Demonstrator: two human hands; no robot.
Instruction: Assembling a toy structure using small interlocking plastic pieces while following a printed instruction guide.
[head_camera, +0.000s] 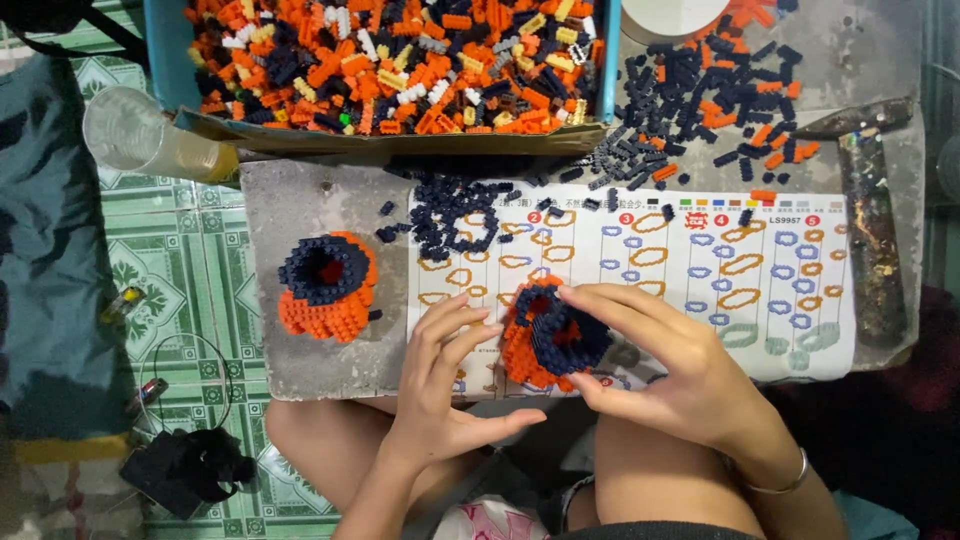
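Note:
An orange and dark blue block model (551, 340), built from tiny bricks, sits on a printed instruction sheet (700, 270). My right hand (670, 365) wraps around its right side, fingers over its top and thumb under its lower edge. My left hand (450, 375) rests beside the model's left side, fingers spread and fingertips touching it. A second, similar orange and dark blue ring-shaped model (326, 285) stands alone to the left on the grey board (300, 365).
A box (400, 65) full of orange, dark blue, white and yellow bricks lies at the top. Loose dark blue and orange bricks (720, 100) are scattered at the upper right. A clear plastic cup (150, 140) lies on its side at left. A hammer (868, 210) lies at right.

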